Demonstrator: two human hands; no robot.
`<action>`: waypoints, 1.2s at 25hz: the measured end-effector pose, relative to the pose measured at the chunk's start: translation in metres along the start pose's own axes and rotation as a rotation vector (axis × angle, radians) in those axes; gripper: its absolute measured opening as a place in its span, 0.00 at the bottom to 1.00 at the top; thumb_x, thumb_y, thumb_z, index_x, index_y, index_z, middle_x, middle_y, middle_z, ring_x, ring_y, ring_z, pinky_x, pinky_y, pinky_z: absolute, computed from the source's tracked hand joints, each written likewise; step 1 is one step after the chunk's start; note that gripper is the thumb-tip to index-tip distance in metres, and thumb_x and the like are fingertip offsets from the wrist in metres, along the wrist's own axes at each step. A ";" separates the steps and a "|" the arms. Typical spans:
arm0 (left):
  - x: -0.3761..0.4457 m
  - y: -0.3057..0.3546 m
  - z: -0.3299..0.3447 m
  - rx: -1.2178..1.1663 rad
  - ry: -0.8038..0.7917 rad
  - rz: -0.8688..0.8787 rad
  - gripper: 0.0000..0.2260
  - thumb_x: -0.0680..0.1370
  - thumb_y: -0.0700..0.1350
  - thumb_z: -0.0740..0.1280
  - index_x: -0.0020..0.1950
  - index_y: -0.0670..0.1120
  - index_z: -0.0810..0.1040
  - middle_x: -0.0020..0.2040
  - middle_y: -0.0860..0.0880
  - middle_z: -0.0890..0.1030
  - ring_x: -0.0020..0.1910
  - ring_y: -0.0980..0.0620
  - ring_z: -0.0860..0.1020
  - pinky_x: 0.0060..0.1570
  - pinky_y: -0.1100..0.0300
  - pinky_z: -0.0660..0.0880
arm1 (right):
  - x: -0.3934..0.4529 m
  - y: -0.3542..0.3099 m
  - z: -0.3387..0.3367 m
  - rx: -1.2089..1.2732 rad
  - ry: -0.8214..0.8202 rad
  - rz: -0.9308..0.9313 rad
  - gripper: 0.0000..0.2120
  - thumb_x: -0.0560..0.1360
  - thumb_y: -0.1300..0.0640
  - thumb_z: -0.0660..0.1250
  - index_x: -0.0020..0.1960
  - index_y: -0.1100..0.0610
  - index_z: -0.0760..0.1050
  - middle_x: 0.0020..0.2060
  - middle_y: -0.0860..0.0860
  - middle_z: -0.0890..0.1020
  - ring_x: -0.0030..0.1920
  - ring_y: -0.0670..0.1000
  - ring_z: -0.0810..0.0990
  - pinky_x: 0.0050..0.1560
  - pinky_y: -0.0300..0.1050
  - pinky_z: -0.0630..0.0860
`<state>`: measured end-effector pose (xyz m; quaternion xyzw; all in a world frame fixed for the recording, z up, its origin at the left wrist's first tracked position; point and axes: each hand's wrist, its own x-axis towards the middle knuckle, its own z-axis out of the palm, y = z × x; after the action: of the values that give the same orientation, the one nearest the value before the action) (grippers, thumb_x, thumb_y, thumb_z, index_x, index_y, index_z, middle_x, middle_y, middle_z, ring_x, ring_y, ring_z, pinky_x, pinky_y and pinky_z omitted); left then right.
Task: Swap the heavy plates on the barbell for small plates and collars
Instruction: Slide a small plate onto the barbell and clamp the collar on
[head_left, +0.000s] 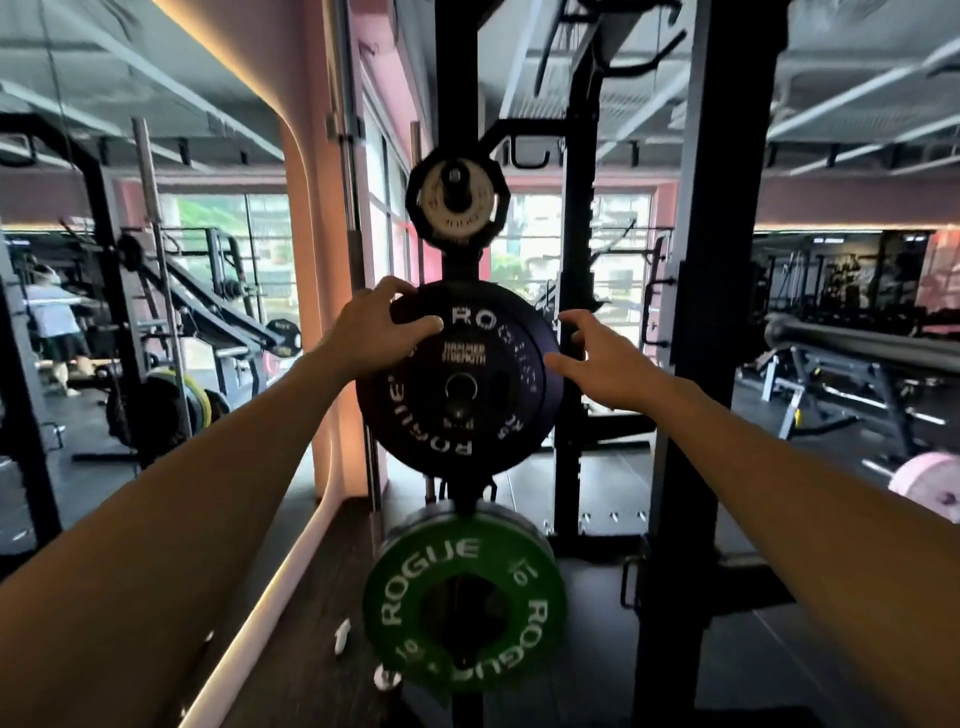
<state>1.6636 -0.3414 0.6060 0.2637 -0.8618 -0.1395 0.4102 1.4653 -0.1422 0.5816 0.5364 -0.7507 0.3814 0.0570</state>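
Note:
A black Rogue plate (457, 395) hangs on a peg of the black storage post (457, 93). My left hand (384, 325) grips its upper left rim, fingers curled over the edge and thumb on the face. My right hand (597, 358) is spread at the plate's right rim, thumb touching the face, fingers reaching past the edge; whether they hold it is unclear. Above hangs a small pale plate (457, 200) in front of a black one. Below hangs a green Rogue 10 plate (462, 603). The end of a barbell sleeve (852, 340) shows at the right.
A black rack upright (717, 312) stands close on the right. A pink plate (930, 483) sits at the right edge. A mirror wall (130, 291) on the left reflects racks and a person. Benches and machines fill the far right.

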 end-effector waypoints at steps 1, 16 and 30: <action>0.009 0.009 -0.007 -0.009 0.025 0.005 0.28 0.72 0.63 0.69 0.67 0.52 0.70 0.59 0.44 0.75 0.52 0.48 0.73 0.48 0.56 0.67 | 0.006 -0.008 -0.010 -0.006 0.010 -0.019 0.28 0.78 0.49 0.65 0.75 0.51 0.58 0.64 0.53 0.73 0.55 0.52 0.74 0.53 0.43 0.67; 0.122 0.038 -0.048 0.074 0.245 -0.046 0.18 0.78 0.56 0.63 0.64 0.49 0.74 0.60 0.43 0.79 0.59 0.42 0.76 0.57 0.50 0.72 | 0.133 -0.030 -0.083 -0.153 0.163 -0.153 0.23 0.82 0.50 0.57 0.73 0.59 0.63 0.70 0.56 0.70 0.69 0.57 0.69 0.64 0.48 0.66; 0.304 -0.058 0.019 0.036 0.191 0.012 0.18 0.82 0.53 0.60 0.63 0.42 0.78 0.60 0.42 0.80 0.58 0.43 0.77 0.49 0.60 0.67 | 0.349 -0.007 -0.003 -0.233 0.244 -0.095 0.16 0.81 0.54 0.57 0.56 0.65 0.77 0.50 0.62 0.80 0.48 0.60 0.79 0.47 0.48 0.74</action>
<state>1.5089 -0.5613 0.7603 0.2780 -0.8228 -0.0957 0.4863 1.3244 -0.4070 0.7604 0.5108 -0.7511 0.3511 0.2274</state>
